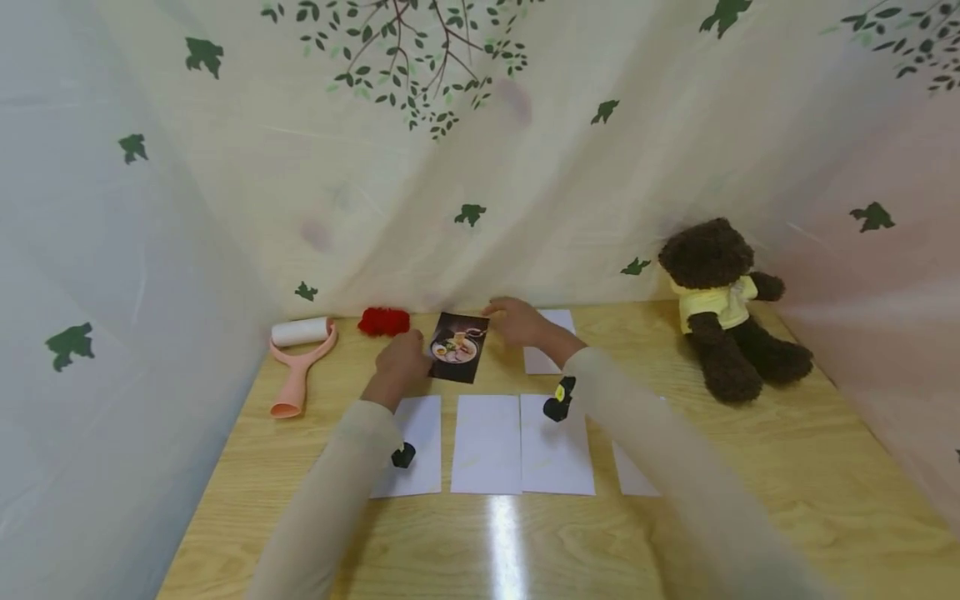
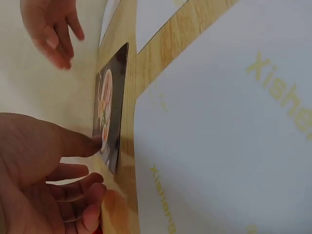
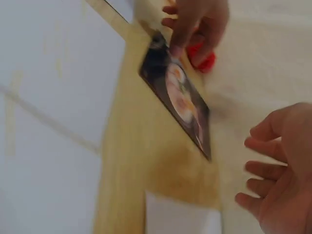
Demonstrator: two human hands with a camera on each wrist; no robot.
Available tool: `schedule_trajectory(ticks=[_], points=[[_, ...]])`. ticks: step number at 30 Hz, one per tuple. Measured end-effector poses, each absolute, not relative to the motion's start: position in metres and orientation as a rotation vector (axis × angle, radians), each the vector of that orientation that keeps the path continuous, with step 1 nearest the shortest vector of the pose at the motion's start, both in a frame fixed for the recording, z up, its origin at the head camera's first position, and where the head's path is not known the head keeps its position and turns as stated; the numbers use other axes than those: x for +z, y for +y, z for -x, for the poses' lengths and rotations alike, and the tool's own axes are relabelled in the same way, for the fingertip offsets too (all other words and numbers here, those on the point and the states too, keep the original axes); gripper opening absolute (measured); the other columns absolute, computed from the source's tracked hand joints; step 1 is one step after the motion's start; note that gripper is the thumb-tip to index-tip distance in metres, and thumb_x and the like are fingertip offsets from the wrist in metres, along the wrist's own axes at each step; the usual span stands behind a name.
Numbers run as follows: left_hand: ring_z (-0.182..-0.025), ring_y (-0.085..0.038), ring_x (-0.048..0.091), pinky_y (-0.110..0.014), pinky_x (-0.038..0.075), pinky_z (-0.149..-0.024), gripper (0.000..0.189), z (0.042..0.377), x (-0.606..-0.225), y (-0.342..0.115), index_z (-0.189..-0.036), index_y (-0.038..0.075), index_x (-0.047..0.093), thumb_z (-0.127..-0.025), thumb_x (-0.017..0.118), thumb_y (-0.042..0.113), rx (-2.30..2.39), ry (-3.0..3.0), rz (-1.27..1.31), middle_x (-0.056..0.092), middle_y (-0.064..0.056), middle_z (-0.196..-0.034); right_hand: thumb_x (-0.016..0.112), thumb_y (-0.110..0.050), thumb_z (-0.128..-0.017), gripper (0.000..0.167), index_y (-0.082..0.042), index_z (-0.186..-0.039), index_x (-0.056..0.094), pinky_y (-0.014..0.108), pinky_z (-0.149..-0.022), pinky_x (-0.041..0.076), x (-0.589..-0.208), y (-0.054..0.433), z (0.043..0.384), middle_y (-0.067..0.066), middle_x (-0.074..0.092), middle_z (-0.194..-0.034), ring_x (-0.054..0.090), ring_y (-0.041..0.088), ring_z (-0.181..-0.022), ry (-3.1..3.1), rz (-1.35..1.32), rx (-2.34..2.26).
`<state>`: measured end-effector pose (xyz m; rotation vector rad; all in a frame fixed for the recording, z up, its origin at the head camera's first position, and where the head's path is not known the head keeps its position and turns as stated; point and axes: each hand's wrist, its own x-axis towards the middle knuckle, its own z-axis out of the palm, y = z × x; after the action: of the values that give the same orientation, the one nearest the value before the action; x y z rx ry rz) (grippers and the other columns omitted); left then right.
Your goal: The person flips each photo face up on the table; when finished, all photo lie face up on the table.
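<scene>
A dark photo card (image 1: 459, 348) printed with a bowl of food lies towards the back of the wooden table. My left hand (image 1: 402, 363) is at its left side. In the left wrist view, the left thumb (image 2: 90, 145) touches the card's near end, while the other fingers curl loosely below, apart from the thumb. To the right of the card, my right hand (image 1: 517, 322) hovers with relaxed fingers (image 3: 265, 170) and holds nothing. A gap separates it from the card in the right wrist view. Whether the card lies fully flat is hard to tell.
Several white sheets (image 1: 486, 446) lie in a row in front, with another white sheet (image 1: 551, 358) behind, partly under the right arm. A pink-handled lint roller (image 1: 294, 371) and red fuzzy thing (image 1: 384, 322) sit back left. A brown teddy bear (image 1: 723, 312) sits right, near the curtain (image 1: 420, 208).
</scene>
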<state>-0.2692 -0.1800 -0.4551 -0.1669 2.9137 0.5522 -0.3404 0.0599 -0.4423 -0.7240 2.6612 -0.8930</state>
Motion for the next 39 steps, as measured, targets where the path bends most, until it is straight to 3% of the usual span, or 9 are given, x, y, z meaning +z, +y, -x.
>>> schedule_trajectory(ticks=[6,10,13,16,19,24,26,30,39], points=[[-0.128,-0.038,0.065,-0.055,0.054,-0.106,0.044,0.273,-0.455,-0.158,-0.144,0.007,0.062,-0.105,0.065,0.026,0.542,2.993,-0.112,0.066,-0.018,-0.14,0.054,-0.022,-0.108,0.045,0.004,-0.144,0.059,0.053,-0.113,0.048,-0.437,0.121,0.347,0.026,0.058,-0.148,0.056,0.042,-0.136,2.728,0.366,-0.959],[-0.124,-0.034,0.066,-0.057,0.05,-0.109,0.027,0.272,-0.459,-0.145,-0.129,0.012,0.071,-0.106,0.064,0.023,0.48,2.936,-0.358,0.072,-0.012,-0.131,0.055,-0.022,-0.107,0.049,0.006,-0.147,0.054,0.053,-0.112,0.048,-0.448,0.147,0.346,0.029,0.057,-0.148,0.057,0.043,-0.135,2.748,0.232,-0.945],[-0.116,-0.031,0.068,-0.058,0.049,-0.106,0.015,0.272,-0.462,-0.141,-0.114,0.013,0.073,-0.105,0.065,0.023,0.402,2.916,-0.377,0.073,-0.007,-0.117,0.058,-0.027,-0.106,0.058,0.005,-0.153,0.046,0.054,-0.121,0.04,-0.456,0.156,0.345,0.029,0.049,-0.157,0.047,0.045,-0.145,2.716,0.187,-0.929],[-0.118,-0.032,0.069,-0.057,0.052,-0.104,0.016,0.272,-0.463,-0.136,-0.112,0.011,0.073,-0.104,0.066,0.023,0.369,2.932,-0.366,0.075,-0.008,-0.118,0.062,-0.034,-0.104,0.07,0.001,-0.159,0.038,0.057,-0.129,0.027,-0.461,0.162,0.344,0.028,0.036,-0.166,0.03,0.047,-0.156,2.671,0.154,-0.892],[-0.132,-0.037,0.063,-0.059,0.05,-0.11,0.022,0.272,-0.461,-0.128,-0.117,0.009,0.074,-0.105,0.066,0.025,0.35,2.945,-0.396,0.072,-0.012,-0.132,0.067,-0.039,-0.101,0.078,-0.002,-0.162,0.034,0.058,-0.131,0.019,-0.463,0.168,0.346,0.026,0.027,-0.171,0.018,0.047,-0.161,2.638,0.146,-0.86],[-0.155,-0.04,0.04,-0.061,0.036,-0.124,0.043,0.27,-0.461,-0.11,-0.143,0.007,0.063,-0.106,0.063,0.028,0.369,2.961,-0.498,0.052,-0.015,-0.16,0.067,-0.037,-0.102,0.082,0.001,-0.164,0.03,0.053,-0.133,0.02,-0.462,0.175,0.351,0.024,0.029,-0.172,0.021,0.041,-0.162,2.603,0.193,-0.871],[-0.155,-0.038,0.041,-0.057,0.037,-0.124,0.047,0.27,-0.462,-0.1,-0.148,0.007,0.059,-0.106,0.063,0.028,0.38,2.964,-0.584,0.052,-0.015,-0.161,0.067,-0.037,-0.102,0.083,0.003,-0.165,0.028,0.052,-0.133,0.021,-0.461,0.176,0.351,0.024,0.028,-0.172,0.022,0.041,-0.163,2.585,0.194,-0.878],[-0.148,-0.034,0.052,-0.049,0.044,-0.121,0.042,0.272,-0.462,-0.08,-0.142,0.007,0.064,-0.105,0.064,0.027,0.377,2.966,-0.781,0.061,-0.014,-0.152,0.066,-0.038,-0.103,0.084,0.002,-0.165,0.026,0.051,-0.133,0.021,-0.46,0.177,0.348,0.023,0.027,-0.173,0.022,0.04,-0.163,2.56,0.167,-0.899],[-0.145,-0.035,0.053,-0.052,0.048,-0.116,0.065,0.279,-0.464,-0.059,-0.158,0.009,0.047,-0.102,0.07,0.032,0.428,2.887,-0.735,0.052,-0.015,-0.16,0.065,-0.044,-0.103,0.087,-0.002,-0.167,0.024,0.052,-0.133,0.018,-0.465,0.178,0.352,0.02,0.025,-0.175,0.02,0.039,-0.164,2.566,0.131,-0.861]])
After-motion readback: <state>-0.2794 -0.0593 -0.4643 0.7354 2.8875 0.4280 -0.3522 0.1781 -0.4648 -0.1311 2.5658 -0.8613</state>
